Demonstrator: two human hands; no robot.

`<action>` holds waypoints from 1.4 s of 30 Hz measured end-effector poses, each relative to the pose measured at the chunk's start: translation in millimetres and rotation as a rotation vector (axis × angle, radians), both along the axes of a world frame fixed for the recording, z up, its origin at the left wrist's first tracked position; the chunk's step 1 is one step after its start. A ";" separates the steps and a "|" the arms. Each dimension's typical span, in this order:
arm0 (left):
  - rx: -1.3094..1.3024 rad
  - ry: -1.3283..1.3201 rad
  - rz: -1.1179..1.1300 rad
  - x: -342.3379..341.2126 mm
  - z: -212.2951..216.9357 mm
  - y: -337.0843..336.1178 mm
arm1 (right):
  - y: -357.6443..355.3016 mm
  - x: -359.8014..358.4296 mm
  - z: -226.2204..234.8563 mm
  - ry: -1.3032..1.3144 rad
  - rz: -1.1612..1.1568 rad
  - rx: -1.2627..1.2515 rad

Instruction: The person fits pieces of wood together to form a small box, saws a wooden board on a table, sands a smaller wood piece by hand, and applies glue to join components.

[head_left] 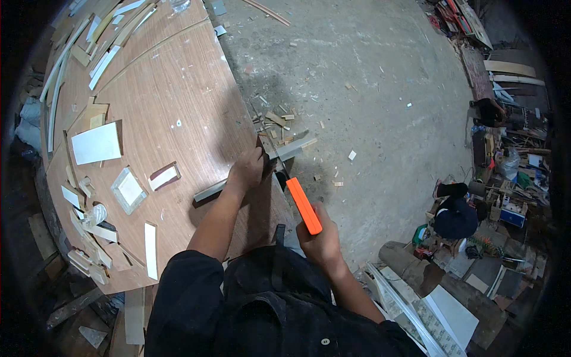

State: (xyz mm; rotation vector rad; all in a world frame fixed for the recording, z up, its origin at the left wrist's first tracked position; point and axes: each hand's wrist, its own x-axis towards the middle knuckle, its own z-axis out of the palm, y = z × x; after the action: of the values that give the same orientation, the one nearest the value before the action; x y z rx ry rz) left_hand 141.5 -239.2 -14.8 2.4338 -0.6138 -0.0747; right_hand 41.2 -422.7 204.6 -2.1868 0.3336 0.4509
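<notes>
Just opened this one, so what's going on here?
Someone is at a wooden table with a saw, its orange handle in their right hand. Their left hand is on a long narrow strip that sticks out past the table's edge. The blade lies across the strip near that edge; how deep any cut goes isn't clear. Offcuts litter the floor.

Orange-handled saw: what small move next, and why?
Probably one careful stroke: the right hand grips the saw, its blade appears to lie across the pale strip beyond the table edge, and the left hand seems to steady that strip.
</notes>
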 end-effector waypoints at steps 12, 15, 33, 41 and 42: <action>0.052 -0.051 -0.018 -1.6 -7.7 2.0 | -4.9 -9.4 -5.7 -0.088 0.027 -0.029; 0.073 -0.039 -0.020 -1.1 -7.4 1.6 | -10.3 -19.9 -3.4 -0.079 0.020 -0.023; 0.079 -0.072 -0.035 0.8 -2.6 -0.8 | -58.0 -104.3 86.1 0.125 0.030 -0.104; 0.058 -0.101 0.015 0.9 0.3 -5.4 | -67.1 -127.2 102.1 0.052 -0.001 -0.021; 0.053 -0.099 0.009 0.2 1.0 -5.3 | -73.4 -140.7 104.8 0.054 -0.007 -0.025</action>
State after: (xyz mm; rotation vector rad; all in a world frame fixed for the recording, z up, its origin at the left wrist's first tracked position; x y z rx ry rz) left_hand 141.8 -244.5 -13.8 2.5032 -0.6522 0.0344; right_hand -99.4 -496.1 309.5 -2.2005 0.3780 0.5051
